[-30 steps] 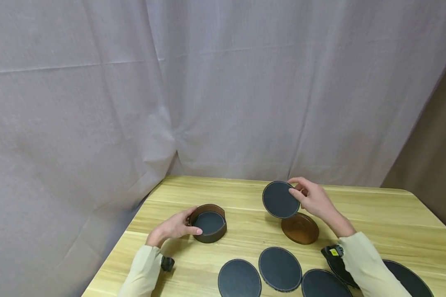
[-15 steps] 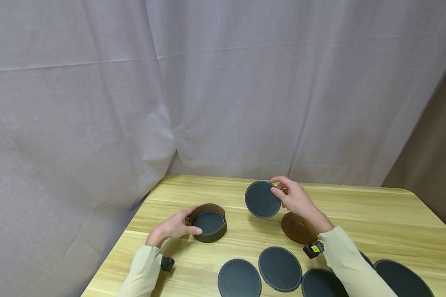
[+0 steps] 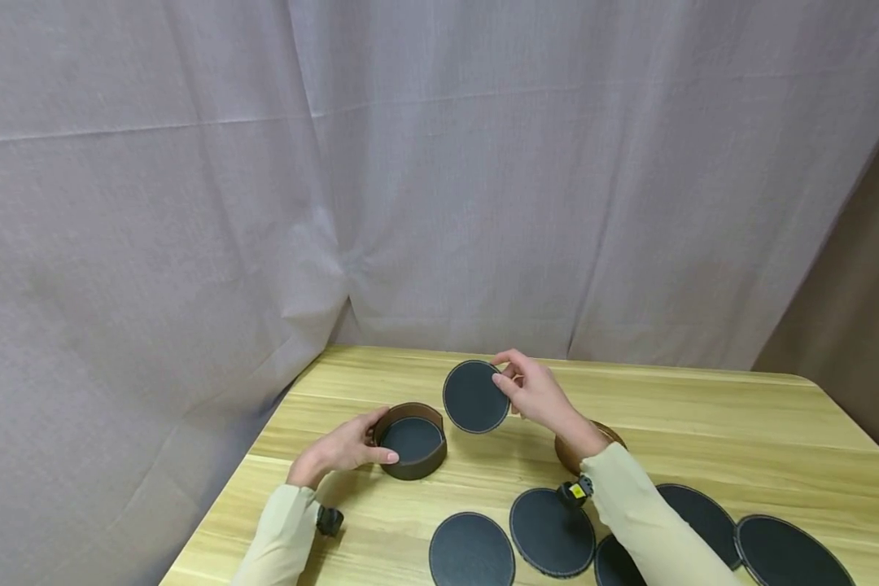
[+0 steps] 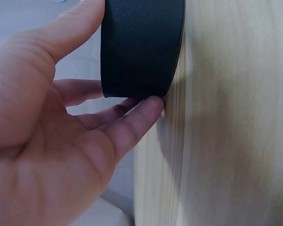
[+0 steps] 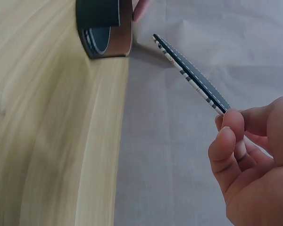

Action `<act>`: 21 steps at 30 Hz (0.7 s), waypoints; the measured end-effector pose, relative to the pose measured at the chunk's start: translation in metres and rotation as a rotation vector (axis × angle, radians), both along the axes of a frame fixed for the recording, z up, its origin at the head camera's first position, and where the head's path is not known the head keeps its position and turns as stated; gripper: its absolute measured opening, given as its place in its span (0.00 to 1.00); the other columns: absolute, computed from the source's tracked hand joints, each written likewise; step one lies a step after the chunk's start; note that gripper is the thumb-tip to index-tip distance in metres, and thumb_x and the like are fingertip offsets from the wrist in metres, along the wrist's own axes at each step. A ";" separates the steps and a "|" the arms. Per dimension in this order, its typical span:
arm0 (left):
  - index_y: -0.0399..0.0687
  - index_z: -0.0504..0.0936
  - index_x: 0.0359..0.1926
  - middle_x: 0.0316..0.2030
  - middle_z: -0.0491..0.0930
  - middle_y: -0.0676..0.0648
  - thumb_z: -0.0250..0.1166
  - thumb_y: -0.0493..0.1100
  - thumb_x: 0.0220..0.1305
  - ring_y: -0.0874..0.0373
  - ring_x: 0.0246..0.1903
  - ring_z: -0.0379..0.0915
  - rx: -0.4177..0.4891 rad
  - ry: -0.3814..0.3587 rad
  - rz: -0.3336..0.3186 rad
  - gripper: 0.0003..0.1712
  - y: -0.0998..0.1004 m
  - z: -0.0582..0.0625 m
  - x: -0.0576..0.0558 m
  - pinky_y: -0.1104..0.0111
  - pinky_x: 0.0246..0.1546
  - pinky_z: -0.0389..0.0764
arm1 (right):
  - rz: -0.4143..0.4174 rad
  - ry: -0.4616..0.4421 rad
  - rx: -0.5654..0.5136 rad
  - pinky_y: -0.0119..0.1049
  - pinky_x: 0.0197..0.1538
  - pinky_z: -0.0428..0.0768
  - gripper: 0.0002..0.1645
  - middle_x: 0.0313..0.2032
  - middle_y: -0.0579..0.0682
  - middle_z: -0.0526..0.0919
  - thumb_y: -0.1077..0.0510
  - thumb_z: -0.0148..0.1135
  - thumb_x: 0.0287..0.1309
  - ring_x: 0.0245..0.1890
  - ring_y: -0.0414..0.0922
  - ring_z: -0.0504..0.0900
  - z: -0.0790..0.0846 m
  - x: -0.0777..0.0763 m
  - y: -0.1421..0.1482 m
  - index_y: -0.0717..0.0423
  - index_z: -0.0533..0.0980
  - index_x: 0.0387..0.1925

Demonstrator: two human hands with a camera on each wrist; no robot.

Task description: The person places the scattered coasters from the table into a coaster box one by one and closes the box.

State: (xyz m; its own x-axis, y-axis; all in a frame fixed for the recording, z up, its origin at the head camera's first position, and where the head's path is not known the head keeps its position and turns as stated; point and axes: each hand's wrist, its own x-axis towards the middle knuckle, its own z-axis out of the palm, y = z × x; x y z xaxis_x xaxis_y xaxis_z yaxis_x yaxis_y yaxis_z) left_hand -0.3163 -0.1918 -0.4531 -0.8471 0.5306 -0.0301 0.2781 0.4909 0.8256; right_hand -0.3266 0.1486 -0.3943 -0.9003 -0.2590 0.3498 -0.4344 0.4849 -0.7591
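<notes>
My left hand (image 3: 344, 446) grips the left side of a round, dark leather-look coaster holder (image 3: 419, 470) that stands on the table. A black disc lies inside it. In the left wrist view, the thumb and fingers lie around the dark wall of the holder (image 4: 141, 47). My right hand (image 3: 542, 399) pinches a round black coaster (image 3: 476, 396) by its right edge, raised above the table and tilted, just right of the holder. The right wrist view shows this coaster (image 5: 193, 77) edge-on between thumb and fingers.
Several black coasters lie along the near side of the table, among them one coaster (image 3: 472, 549) at front centre and another coaster (image 3: 791, 552) at right. A brown round piece (image 3: 566, 457) is partly hidden by my right arm. A grey curtain (image 3: 454, 203) hangs behind.
My right hand has carried the black coaster leftward, from above the brown round piece to beside the holder. The left hand and the holder have stayed in place.
</notes>
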 end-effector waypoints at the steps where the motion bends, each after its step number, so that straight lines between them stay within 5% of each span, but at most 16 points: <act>1: 0.30 0.49 0.75 0.68 0.63 0.29 0.70 0.42 0.61 0.37 0.67 0.64 0.000 0.001 -0.001 0.51 0.000 0.000 0.000 0.47 0.65 0.68 | 0.001 -0.009 -0.006 0.35 0.14 0.73 0.15 0.29 0.54 0.79 0.62 0.59 0.67 0.16 0.56 0.77 0.000 0.000 -0.003 0.55 0.75 0.53; 13: 0.30 0.49 0.75 0.67 0.65 0.29 0.70 0.42 0.61 0.39 0.64 0.68 0.027 -0.017 -0.021 0.51 -0.001 0.000 0.000 0.48 0.63 0.71 | 0.053 -0.090 -0.110 0.34 0.15 0.74 0.15 0.28 0.57 0.78 0.64 0.57 0.67 0.13 0.49 0.75 -0.009 0.001 -0.040 0.59 0.74 0.54; 21: 0.31 0.52 0.74 0.66 0.67 0.29 0.70 0.42 0.61 0.38 0.60 0.72 0.047 -0.006 -0.064 0.49 -0.002 0.002 -0.003 0.50 0.61 0.74 | -0.001 -0.146 -0.192 0.42 0.17 0.78 0.16 0.27 0.55 0.79 0.66 0.58 0.66 0.13 0.53 0.77 -0.021 0.001 -0.062 0.58 0.75 0.54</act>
